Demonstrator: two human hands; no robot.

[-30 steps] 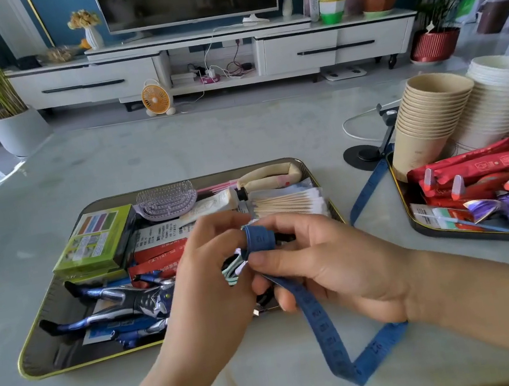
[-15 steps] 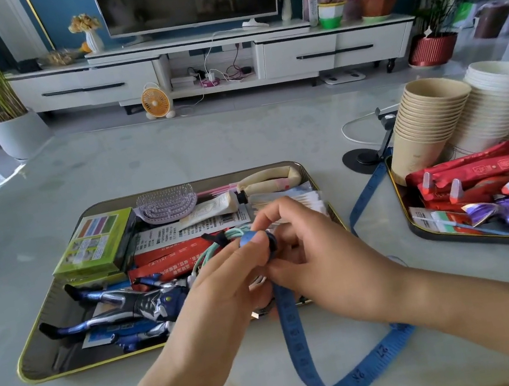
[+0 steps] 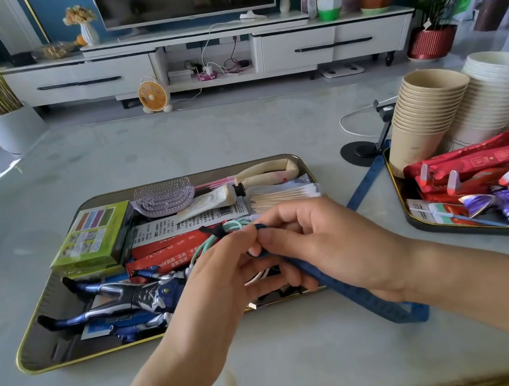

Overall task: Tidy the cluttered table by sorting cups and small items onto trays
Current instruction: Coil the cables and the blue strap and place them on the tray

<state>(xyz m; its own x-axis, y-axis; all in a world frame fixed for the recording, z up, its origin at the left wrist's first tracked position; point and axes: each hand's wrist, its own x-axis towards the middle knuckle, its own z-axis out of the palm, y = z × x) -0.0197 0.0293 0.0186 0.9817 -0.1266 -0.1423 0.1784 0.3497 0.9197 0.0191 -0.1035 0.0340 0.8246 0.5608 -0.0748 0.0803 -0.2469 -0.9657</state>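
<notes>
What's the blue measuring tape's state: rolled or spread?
Mostly spread. Left hand and right hand pinch a coil of the blue measuring tape; the rest trails across the table.

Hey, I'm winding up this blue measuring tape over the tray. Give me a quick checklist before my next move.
1. Grip: left hand and right hand both pinch the coil of the blue fabric measuring tape: ok.
2. Tape fully wound: not ok, a loop lies on the grey table.
3. Far end free beside the dark right tray: cannot tell.
4. Room on the gold-rimmed left tray: ok, bare near-left corner.
</notes>
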